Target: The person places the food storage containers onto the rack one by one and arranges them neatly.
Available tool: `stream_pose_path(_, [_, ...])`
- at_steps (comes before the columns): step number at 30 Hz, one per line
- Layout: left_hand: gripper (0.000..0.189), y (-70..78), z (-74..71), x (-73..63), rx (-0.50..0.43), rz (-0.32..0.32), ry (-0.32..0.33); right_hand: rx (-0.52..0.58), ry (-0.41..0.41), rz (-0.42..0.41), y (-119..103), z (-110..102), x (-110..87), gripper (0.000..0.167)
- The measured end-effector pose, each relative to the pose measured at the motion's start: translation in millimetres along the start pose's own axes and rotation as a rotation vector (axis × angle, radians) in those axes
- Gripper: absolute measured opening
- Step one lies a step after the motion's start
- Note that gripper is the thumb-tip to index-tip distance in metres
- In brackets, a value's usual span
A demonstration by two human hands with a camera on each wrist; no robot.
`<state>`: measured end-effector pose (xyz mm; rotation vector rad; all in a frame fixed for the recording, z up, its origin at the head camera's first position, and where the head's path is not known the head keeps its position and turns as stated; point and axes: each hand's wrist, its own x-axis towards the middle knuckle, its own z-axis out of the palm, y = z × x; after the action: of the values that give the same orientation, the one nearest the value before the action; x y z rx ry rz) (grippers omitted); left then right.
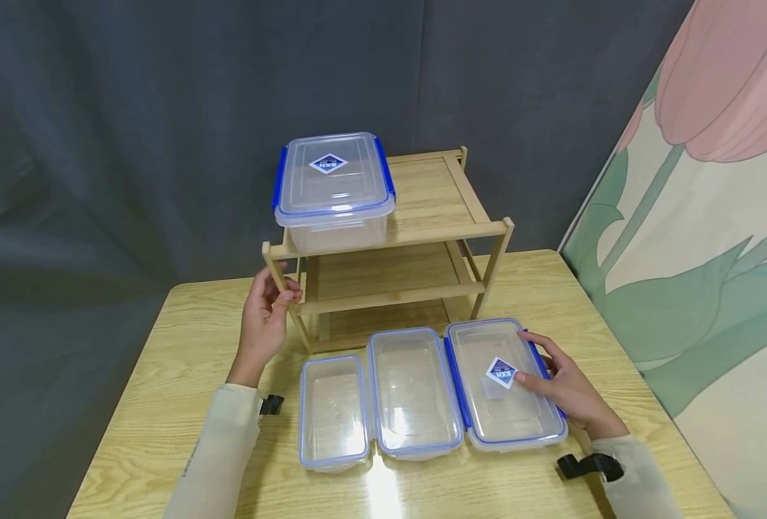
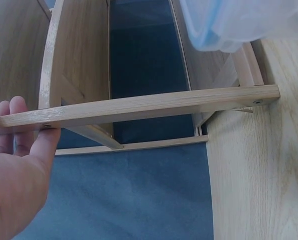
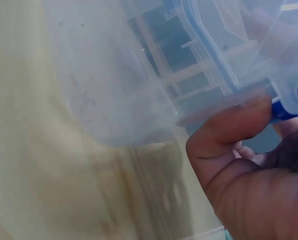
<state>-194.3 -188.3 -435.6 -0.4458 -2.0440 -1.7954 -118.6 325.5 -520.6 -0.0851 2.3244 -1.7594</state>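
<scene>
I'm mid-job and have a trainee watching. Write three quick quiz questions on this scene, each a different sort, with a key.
1. Which hand grips the light-wood three-tier rack?
2. True or false: the clear rectangular plastic box with blue side clips on top of the rack sits at its right end, from the person's view.
3. How many clear rectangular plastic containers are lined up in front of the rack?

Key:
1. The left hand.
2. False; left end.
3. Three.

in the right wrist view, the container (image 3: 101, 75) is blurred and cut off at the top.
</scene>
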Motion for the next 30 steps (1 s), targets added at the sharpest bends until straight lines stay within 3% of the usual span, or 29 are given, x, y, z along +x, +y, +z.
stream_pose_path(11, [0.043,-1.5,-1.0,-0.6,0.008,0.010,-0.001,0.000,0.045,0.008,-17.3,-5.3,-9.1,0.077])
stream_pose_path(30, [0.043,-3.3,-0.9,1.6,0.006,0.011,-0.008,0.069,0.028,-0.108,-53.1,-9.0,-17.2,0.073])
